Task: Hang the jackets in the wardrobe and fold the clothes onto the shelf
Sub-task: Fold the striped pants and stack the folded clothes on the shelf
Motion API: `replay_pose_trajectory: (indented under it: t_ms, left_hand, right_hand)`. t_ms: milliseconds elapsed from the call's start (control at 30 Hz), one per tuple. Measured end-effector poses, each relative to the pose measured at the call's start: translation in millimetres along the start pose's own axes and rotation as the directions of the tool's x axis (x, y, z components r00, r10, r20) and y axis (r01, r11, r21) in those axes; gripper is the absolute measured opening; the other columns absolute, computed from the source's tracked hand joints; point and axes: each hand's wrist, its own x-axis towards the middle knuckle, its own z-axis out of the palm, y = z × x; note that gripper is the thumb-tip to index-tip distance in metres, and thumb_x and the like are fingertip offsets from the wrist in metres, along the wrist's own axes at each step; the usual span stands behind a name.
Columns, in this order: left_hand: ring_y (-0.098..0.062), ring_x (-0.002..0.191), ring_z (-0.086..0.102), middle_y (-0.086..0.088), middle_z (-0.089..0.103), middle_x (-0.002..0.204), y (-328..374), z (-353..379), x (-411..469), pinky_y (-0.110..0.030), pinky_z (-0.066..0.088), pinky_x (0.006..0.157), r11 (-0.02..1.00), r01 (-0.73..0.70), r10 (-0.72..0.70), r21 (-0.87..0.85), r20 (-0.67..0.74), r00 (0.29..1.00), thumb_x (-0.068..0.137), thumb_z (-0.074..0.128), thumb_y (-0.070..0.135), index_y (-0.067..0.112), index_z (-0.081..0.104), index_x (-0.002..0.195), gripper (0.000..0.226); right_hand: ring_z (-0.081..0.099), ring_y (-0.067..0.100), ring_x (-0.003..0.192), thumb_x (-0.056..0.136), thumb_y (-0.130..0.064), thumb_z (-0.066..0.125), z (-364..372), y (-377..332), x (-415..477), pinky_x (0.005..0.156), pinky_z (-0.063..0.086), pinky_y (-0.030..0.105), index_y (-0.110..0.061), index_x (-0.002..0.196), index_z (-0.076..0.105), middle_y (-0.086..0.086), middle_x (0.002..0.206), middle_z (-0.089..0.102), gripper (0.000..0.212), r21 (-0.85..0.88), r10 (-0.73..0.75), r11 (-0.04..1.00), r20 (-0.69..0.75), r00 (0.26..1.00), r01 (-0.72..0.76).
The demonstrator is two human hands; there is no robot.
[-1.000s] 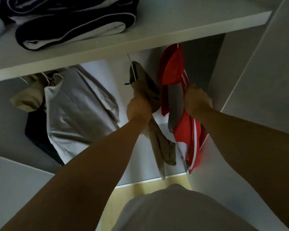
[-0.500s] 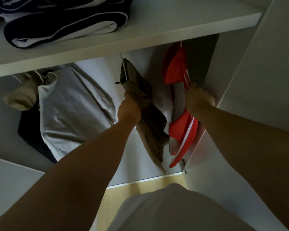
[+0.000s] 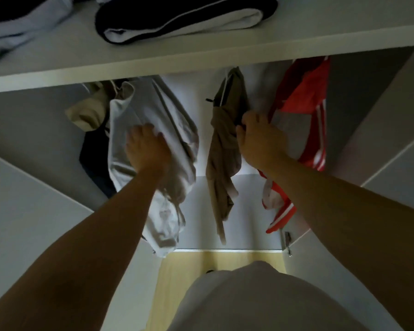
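Observation:
Three jackets hang under the shelf (image 3: pixel 201 64) inside the wardrobe. My left hand (image 3: pixel 148 149) grips the front of the light grey jacket (image 3: pixel 153 115) at the left. A thin brown jacket (image 3: pixel 222 158) hangs in the middle. My right hand (image 3: pixel 258 139) lies between it and the red jacket with white stripes (image 3: pixel 304 96), fingers curled on the brown jacket's right edge. The hanging rail is hidden behind the shelf.
On the shelf lie a folded navy-and-white garment (image 3: pixel 184 22) and a pale blue one (image 3: pixel 17 32). A beige garment (image 3: pixel 89 113) and a dark navy one (image 3: pixel 93 161) hang left of the grey jacket. Wardrobe walls stand on both sides; a hinge (image 3: pixel 287 242) sits low right.
My left hand has left the brown jacket and moved left onto the light grey jacket. My right hand has let go of the red jacket and moved left to the brown one.

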Motion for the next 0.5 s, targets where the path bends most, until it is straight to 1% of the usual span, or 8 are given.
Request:
replay_pose_trajectory:
  t_ms: [67, 133, 167, 200, 267, 333, 400, 500]
  left_hand:
    - [-0.042, 0.128, 0.040, -0.022, 0.041, 0.143, -33.4, -7.4, 15.1, -0.050, 0.033, 0.103, 0.976, 0.164, -0.168, 0.143, 0.011, 0.986, 0.099, 0.048, 0.036, 0.006, 0.046, 0.138, 0.049]
    - [-0.043, 0.127, 0.038, -0.023, 0.036, 0.144, -59.5, -9.8, 25.1, -0.051, 0.035, 0.102, 0.945, 0.266, -0.281, 0.191, 0.060, 0.958, 0.099, 0.048, 0.041, 0.002, 0.039, 0.140, 0.057]
    - [-0.043, 0.126, 0.040, -0.023, 0.037, 0.143, -70.5, -8.8, 29.4, -0.051, 0.037, 0.100, 0.940, 0.283, -0.306, 0.192, 0.102, 0.947, 0.100, 0.047, 0.043, 0.002, 0.037, 0.141, 0.059]
    - [-0.043, 0.124, 0.044, -0.023, 0.039, 0.142, -79.3, -6.5, 33.3, -0.052, 0.041, 0.095, 0.944, 0.282, -0.309, 0.174, 0.156, 0.938, 0.101, 0.044, 0.044, 0.002, 0.037, 0.141, 0.059]
    - [-0.043, 0.116, 0.054, -0.021, 0.048, 0.136, -91.6, 0.3, 40.7, -0.050, 0.045, 0.080, 0.963, 0.220, -0.255, 0.156, 0.266, 0.930, 0.103, 0.041, 0.039, 0.002, 0.038, 0.139, 0.052]
    - [-0.045, 0.108, 0.059, -0.022, 0.057, 0.126, -95.2, 6.9, 44.3, -0.045, 0.041, 0.070, 0.979, 0.134, -0.176, 0.151, 0.321, 0.931, 0.102, 0.040, 0.027, 0.000, 0.037, 0.139, 0.045]
    - [-0.047, 0.101, 0.061, -0.025, 0.063, 0.115, -91.3, 10.9, 42.6, -0.044, 0.039, 0.068, 0.991, 0.093, -0.117, 0.092, 0.300, 0.947, 0.102, 0.036, 0.022, -0.001, 0.035, 0.138, 0.043]
    - [-0.047, 0.095, 0.064, -0.024, 0.066, 0.107, -76.2, 16.3, 34.6, -0.042, 0.037, 0.066, 0.997, 0.072, -0.073, 0.013, 0.232, 0.970, 0.102, 0.035, 0.022, 0.001, 0.038, 0.133, 0.038]
  right_hand:
    - [0.054, 0.020, 0.055, 0.106, -0.043, 0.032, 13.3, -26.8, 9.6, 0.053, 0.048, 0.032, -0.014, 0.100, 0.051, 0.002, 0.074, 0.056, 0.035, 0.005, -0.003, 1.000, 0.062, 0.998, 0.003]
    - [0.044, 0.014, 0.046, 0.106, -0.050, 0.025, 28.7, -47.6, 17.6, 0.047, 0.035, 0.024, -0.016, 0.076, 0.045, -0.004, 0.056, 0.044, 0.049, -0.009, 0.016, 1.000, 0.135, 0.991, -0.015]
    - [0.041, 0.013, 0.044, 0.105, -0.053, 0.024, 35.4, -56.7, 21.0, 0.046, 0.028, 0.022, -0.016, 0.067, 0.044, -0.003, 0.051, 0.042, 0.057, -0.013, 0.030, 1.000, 0.167, 0.985, -0.029]
    - [0.041, 0.013, 0.043, 0.104, -0.056, 0.023, 41.1, -64.4, 24.1, 0.045, 0.025, 0.022, -0.017, 0.061, 0.044, -0.002, 0.049, 0.042, 0.062, -0.015, 0.042, 0.999, 0.201, 0.979, -0.040]
    - [0.043, 0.015, 0.044, 0.102, -0.062, 0.021, 51.2, -77.9, 29.2, 0.046, 0.025, 0.023, -0.017, 0.056, 0.045, 0.001, 0.048, 0.044, 0.068, -0.013, 0.070, 0.998, 0.269, 0.961, -0.069]
    - [0.044, 0.016, 0.045, 0.100, -0.065, 0.021, 57.3, -88.0, 33.3, 0.047, 0.025, 0.022, -0.016, 0.056, 0.045, 0.002, 0.049, 0.045, 0.070, -0.032, 0.109, 0.994, 0.297, 0.949, -0.105]
    - [0.043, 0.017, 0.046, 0.100, -0.063, 0.028, 61.4, -92.8, 37.3, 0.046, 0.024, 0.021, -0.017, 0.057, 0.042, 0.002, 0.050, 0.044, 0.065, -0.071, 0.113, 0.993, 0.292, 0.950, -0.096]
    - [0.047, 0.016, 0.050, 0.100, -0.043, 0.044, 64.6, -89.5, 42.9, 0.048, 0.026, 0.023, -0.017, 0.061, 0.045, 0.001, 0.056, 0.049, 0.047, -0.145, 0.118, 0.986, 0.292, 0.949, -0.078]
